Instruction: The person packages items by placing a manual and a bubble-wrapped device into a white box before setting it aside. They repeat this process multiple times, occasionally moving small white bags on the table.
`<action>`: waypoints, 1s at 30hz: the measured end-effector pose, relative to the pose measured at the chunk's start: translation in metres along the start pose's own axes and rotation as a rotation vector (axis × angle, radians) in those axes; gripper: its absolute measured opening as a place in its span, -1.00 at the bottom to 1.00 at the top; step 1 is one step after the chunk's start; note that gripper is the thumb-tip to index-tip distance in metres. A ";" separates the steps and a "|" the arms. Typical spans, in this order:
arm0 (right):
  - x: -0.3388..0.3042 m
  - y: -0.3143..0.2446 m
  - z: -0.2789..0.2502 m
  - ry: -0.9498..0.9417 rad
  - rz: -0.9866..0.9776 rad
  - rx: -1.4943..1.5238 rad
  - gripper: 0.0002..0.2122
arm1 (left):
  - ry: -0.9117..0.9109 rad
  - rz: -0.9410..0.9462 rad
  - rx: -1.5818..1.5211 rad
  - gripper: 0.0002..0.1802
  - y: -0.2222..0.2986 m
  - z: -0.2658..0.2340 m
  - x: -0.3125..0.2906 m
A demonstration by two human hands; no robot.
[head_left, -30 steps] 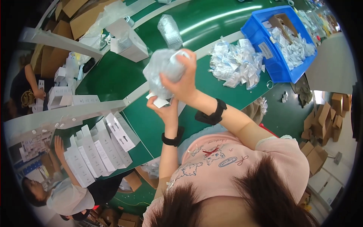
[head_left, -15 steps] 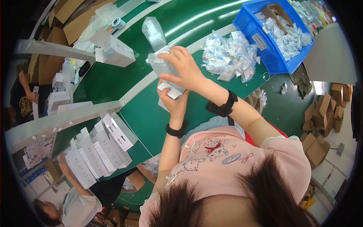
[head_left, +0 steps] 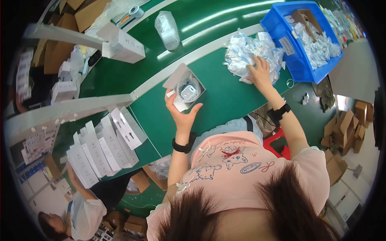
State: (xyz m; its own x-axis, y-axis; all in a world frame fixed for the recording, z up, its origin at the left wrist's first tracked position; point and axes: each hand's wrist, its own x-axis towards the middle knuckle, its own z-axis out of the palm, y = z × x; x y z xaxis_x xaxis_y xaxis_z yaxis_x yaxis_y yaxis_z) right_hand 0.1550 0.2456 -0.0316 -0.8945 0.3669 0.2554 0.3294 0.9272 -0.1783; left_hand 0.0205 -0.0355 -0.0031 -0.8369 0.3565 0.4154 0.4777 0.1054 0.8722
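Note:
My left hand (head_left: 181,114) cups an open white box (head_left: 203,89) standing on the green table, fingers at its left side and thumb at its near right. The box flaps stand up. Inside sits a light, rounded device (head_left: 188,92) in clear bubble wrap. My right hand (head_left: 261,75) reaches into a pile of small clear plastic bags (head_left: 241,54), which seem to hold white pieces. Its fingers are bent and apart, touching the pile's near side, and no bag is visibly lifted.
A blue bin (head_left: 287,46) of similar bags stands far right. A bubble-wrapped item (head_left: 167,30) lies beyond the metal rail. Another open white box (head_left: 124,44) stands at far left. Several closed white boxes (head_left: 102,150) are lined up at left, near a co-worker's arm (head_left: 78,180).
My right hand has left the box and moved right to the bag pile. The bubble-wrapped device is now down inside the box, which my left hand has kept.

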 end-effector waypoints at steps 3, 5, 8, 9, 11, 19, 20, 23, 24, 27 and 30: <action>0.000 0.000 -0.007 -0.037 -0.195 0.012 -0.71 | -0.061 -0.005 0.215 -0.33 0.025 -0.014 0.013; 0.010 -0.007 -0.024 -0.032 -0.376 0.072 -0.78 | -0.113 -0.013 0.271 -0.55 0.031 -0.020 0.019; 0.029 -0.027 -0.050 -0.035 -0.381 0.441 -0.82 | -0.126 -0.137 0.277 -0.72 0.042 -0.023 0.033; 0.036 -0.037 -0.060 -0.040 -0.372 0.626 -0.84 | -0.118 -0.260 0.260 -0.78 0.046 -0.024 0.037; 0.060 -0.074 -0.085 0.036 -0.562 0.643 -0.86 | -0.106 -0.383 0.241 -0.83 0.045 -0.025 0.041; 0.106 -0.168 -0.077 -0.135 -1.220 0.331 -0.82 | -0.083 -0.516 0.059 -0.86 0.030 -0.031 0.056; 0.108 -0.171 -0.075 -0.062 -1.231 0.383 -0.81 | -0.070 -0.530 0.021 -0.86 0.026 -0.031 0.054; 0.105 -0.168 -0.068 -0.011 -1.201 0.390 -0.80 | -0.009 -0.565 -0.047 -0.86 0.018 -0.035 0.050; 0.101 -0.161 -0.068 -0.033 -1.138 0.336 -0.81 | -0.003 -0.549 -0.049 -0.86 0.017 -0.035 0.049; 0.089 -0.163 -0.064 -0.169 -1.072 0.253 -0.80 | -0.007 -0.513 -0.062 -0.86 0.018 -0.030 0.048; 0.082 -0.162 -0.059 -0.397 -1.053 0.204 -0.80 | -0.019 -0.460 -0.058 -0.87 0.018 -0.028 0.049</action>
State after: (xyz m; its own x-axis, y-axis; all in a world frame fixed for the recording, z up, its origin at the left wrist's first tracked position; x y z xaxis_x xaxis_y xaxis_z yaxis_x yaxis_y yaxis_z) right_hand 0.0463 0.1298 0.0742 -0.7414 -0.6686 0.0575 -0.6632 0.7171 -0.2143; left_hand -0.0190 -0.0420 0.0402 -0.9531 0.3019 -0.0226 0.0417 0.2049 0.9779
